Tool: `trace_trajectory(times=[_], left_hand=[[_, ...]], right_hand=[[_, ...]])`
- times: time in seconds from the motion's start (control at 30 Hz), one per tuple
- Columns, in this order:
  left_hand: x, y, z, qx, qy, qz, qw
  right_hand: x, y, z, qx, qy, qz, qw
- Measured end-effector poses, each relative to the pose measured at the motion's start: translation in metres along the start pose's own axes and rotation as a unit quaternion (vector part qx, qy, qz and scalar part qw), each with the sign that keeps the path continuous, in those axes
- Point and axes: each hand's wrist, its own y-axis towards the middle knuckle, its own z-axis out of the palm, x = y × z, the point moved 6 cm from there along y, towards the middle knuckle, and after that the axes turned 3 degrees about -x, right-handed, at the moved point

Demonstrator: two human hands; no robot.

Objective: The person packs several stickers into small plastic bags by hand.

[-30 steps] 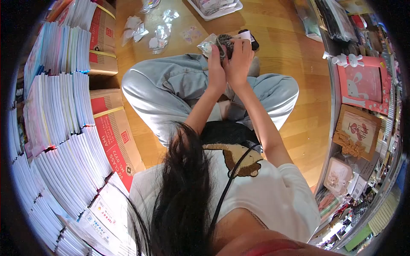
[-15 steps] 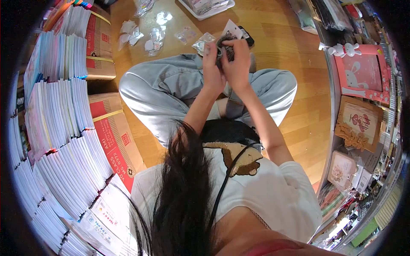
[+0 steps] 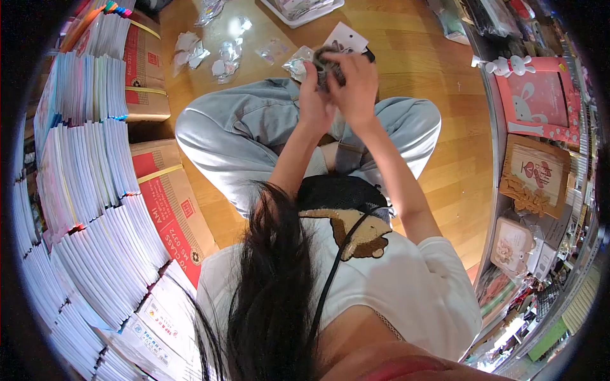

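A grey-brown, fuzzy looped bundle [image 3: 326, 62] sits between my hands, above my crossed legs; its exact kind I cannot tell. My left hand [image 3: 313, 105] cups it from the left with the thumb up along its side. Over its right side, the fingers of my right hand [image 3: 357, 91] curl and press into it, hiding part of it. A white card [image 3: 348, 38] with a small hole sticks out just beyond the bundle. Close to my left fingertips, a clear plastic packet [image 3: 297, 62] lies on the floor. A dark object behind the card is mostly hidden.
More clear packets [image 3: 227, 60] with white pieces lie on the wooden floor [image 3: 457, 127] ahead. A white tray [image 3: 318, 17] stands at the far edge. Stacked books [image 3: 95, 165] and cardboard boxes [image 3: 171, 203] line the left. On the right, shelves hold a pink rabbit frame [image 3: 502, 86].
The fuzzy bundle has turned in my hands, and the white card now shows more fully. My right fingers have spread further over the bundle; my left fingers have shifted lower.
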Motion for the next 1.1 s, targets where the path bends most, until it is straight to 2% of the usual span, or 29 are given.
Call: trace_trajectory(times=[0.1, 0.13, 0.23, 0.27, 0.37, 0.4, 0.53, 0.67, 0.77, 0.9, 0.93, 1.07, 1.1], left_hand=[[0.000, -0.006, 0.017, 0.028, 0.017, 0.035, 0.999], [0.001, -0.008, 0.020, 0.028, 0.032, 0.033, 0.999], [-0.001, -0.003, 0.015, 0.024, 0.016, 0.009, 1.000], [-0.002, -0.001, 0.010, 0.021, 0.001, -0.003, 1.000], [-0.009, -0.003, 0.001, -0.006, -0.017, -0.049, 0.999], [-0.009, -0.005, 0.006, -0.012, -0.017, -0.017, 1.000], [-0.001, -0.014, 0.025, 0.027, 0.009, 0.019, 0.999], [-0.006, -0.009, 0.016, 0.019, 0.002, 0.010, 1.000], [-0.010, -0.008, 0.005, 0.003, -0.023, -0.031, 0.999], [-0.012, -0.013, 0.020, 0.011, -0.028, 0.009, 1.000], [-0.010, -0.012, 0.023, 0.036, -0.026, 0.025, 0.999], [-0.007, -0.015, 0.026, 0.024, -0.007, 0.015, 1.000], [-0.011, -0.013, 0.026, 0.026, -0.011, 0.016, 0.999]], right_hand=[[-0.023, 0.023, -0.011, -0.088, -0.004, 0.081, 0.993], [-0.042, 0.025, -0.007, -0.089, 0.019, 0.155, 0.984], [-0.022, 0.010, -0.002, -0.043, 0.068, 0.115, 0.990], [-0.008, -0.002, 0.002, -0.039, 0.070, 0.034, 0.996], [0.010, -0.014, -0.003, 0.084, 0.043, 0.028, 0.995], [0.005, -0.009, -0.006, 0.070, 0.001, 0.002, 0.998], [-0.029, 0.025, -0.017, -0.049, -0.045, 0.061, 0.996], [-0.023, 0.003, -0.006, -0.037, 0.078, 0.077, 0.993], [0.010, -0.024, 0.000, 0.054, 0.018, -0.005, 0.998], [0.004, 0.005, -0.020, 0.008, -0.098, -0.063, 0.993], [-0.006, 0.016, -0.023, -0.018, -0.087, -0.026, 0.996], [-0.031, 0.019, -0.020, -0.092, 0.051, 0.130, 0.986], [-0.023, 0.008, -0.016, -0.089, 0.066, 0.116, 0.987]])
